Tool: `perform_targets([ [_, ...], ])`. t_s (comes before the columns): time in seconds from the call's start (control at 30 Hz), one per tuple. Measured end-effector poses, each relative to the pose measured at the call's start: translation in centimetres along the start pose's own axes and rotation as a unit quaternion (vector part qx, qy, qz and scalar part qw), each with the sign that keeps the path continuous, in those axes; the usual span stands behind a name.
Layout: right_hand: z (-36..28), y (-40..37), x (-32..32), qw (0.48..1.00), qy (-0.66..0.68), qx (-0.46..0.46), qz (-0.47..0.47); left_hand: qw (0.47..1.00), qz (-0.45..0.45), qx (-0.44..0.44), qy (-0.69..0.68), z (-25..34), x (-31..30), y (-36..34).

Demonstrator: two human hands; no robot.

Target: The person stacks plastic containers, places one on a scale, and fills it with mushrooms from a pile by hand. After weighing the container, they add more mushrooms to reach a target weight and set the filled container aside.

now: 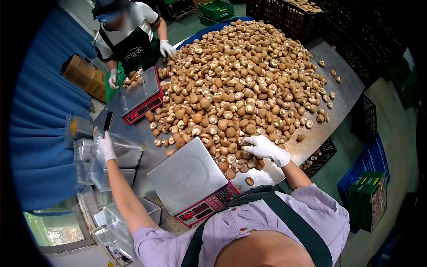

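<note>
Mushrooms lie heaped on the table; a hasty drag by the right hand could roll edge ones off. Its fingers curve against the heap, the left hand's touch clear trays; whether either grasps, I cannot tell.

A blue curtain is hung along the left side, with a window pane exposed at its lower edge and cardboard boxes placed beside it. Green crates are stacked at the far end, near a dark crate. On the right, a green container is noted beside a blue lattice panel.
</note>
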State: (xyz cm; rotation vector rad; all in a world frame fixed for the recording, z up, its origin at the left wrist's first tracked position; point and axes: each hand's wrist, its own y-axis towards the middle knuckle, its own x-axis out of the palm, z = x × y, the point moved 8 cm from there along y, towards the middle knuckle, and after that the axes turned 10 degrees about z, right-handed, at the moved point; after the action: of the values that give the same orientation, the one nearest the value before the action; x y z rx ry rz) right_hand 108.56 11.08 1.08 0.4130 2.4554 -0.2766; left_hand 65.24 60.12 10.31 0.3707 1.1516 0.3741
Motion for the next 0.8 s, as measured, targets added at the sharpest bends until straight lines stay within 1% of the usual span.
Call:
perform_targets([
  [0.03,0.2,-0.1,-0.1,1.0,0.002,0.001,-0.001,1.0,-0.001,0.001,0.001,-0.5,-0.9,-0.2],
  [0.1,1.1,-0.5,-0.2,1.0,-0.021,0.004,-0.009,0.992,-0.022,0.09,-0.081,0.3,-4.1,-1.8],
  [0.13,1.5,-0.6,-0.1,1.0,-0.011,-0.001,0.003,0.991,-0.028,0.089,-0.097,-0.6,-5.5,-3.3],
  [0.17,1.6,-0.7,-0.2,1.0,-0.014,-0.001,-0.008,0.989,-0.034,0.09,-0.114,-1.6,-7.2,-4.9],
  [0.2,1.7,-0.8,0.0,1.0,-0.012,-0.008,-0.012,0.996,-0.039,0.066,-0.037,-0.9,-10.5,-7.9],
  [0.23,1.8,-0.7,-0.1,1.0,-0.012,-0.016,-0.015,0.992,-0.019,0.109,0.053,-1.0,-13.1,-10.4],
  [0.27,1.9,-0.6,0.0,0.999,-0.028,-0.004,-0.03,0.993,0.007,0.101,0.057,-3.0,-15.0,-12.4],
  [0.3,1.9,-0.7,0.1,0.999,-0.016,-0.003,-0.03,0.994,0.014,0.067,0.088,-5.6,-16.7,-14.3],
  [0.33,2.3,-0.4,0.6,0.999,-0.016,-0.017,-0.033,0.99,-0.001,0.007,0.14,-6.1,-18.9,-17.0],
  [0.37,2.5,-0.2,1.2,0.999,-0.015,-0.031,-0.037,0.973,-0.018,-0.015,0.231,-7.2,-20.3,-19.3],
  [0.4,2.2,-0.1,1.5,0.997,-0.014,-0.036,-0.06,0.946,-0.035,-0.037,0.32,-8.3,-21.2,-21.3],
  [0.43,1.5,-0.1,1.6,0.995,-0.017,-0.006,-0.101,0.946,-0.036,-0.039,0.319,-8.5,-21.5,-23.1],
  [0.5,0.8,0.4,2.4,0.993,-0.026,-0.074,-0.084,0.928,-0.073,-0.015,0.366,-9.1,-20.8,-26.4],
  [0.53,0.5,0.6,3.0,0.991,-0.024,-0.098,-0.083,0.945,0.002,0.001,0.328,-8.7,-21.1,-27.0],
  [0.57,0.1,0.8,3.5,0.989,-0.023,-0.121,-0.082,0.944,0.0,-0.005,0.329,-9.9,-20.7,-27.2],
  [0.6,-0.3,0.8,4.0,0.987,-0.027,-0.133,-0.086,0.956,0.037,-0.013,0.289,-11.4,-20.9,-26.6],
  [0.63,-0.6,0.9,4.6,0.98,-0.057,-0.132,-0.137,0.965,0.074,-0.022,0.249,-12.2,-21.3,-26.7],
  [0.67,-1.4,0.8,4.3,0.979,-0.058,-0.136,-0.139,0.956,0.065,-0.083,0.275,-9.3,-22.6,-26.8],
  [0.7,-1.9,0.5,4.0,0.978,-0.059,-0.141,-0.141,0.955,0.066,-0.088,0.274,-9.4,-22.9,-26.3],
  [0.77,-1.8,0.1,3.8,0.978,-0.052,-0.156,-0.13,0.953,0.008,-0.168,0.253,-11.8,-22.6,-25.0],
  [0.8,-1.7,-0.1,3.5,0.978,-0.041,-0.167,-0.116,0.952,0.009,-0.17,0.253,-11.9,-22.5,-24.7],
])
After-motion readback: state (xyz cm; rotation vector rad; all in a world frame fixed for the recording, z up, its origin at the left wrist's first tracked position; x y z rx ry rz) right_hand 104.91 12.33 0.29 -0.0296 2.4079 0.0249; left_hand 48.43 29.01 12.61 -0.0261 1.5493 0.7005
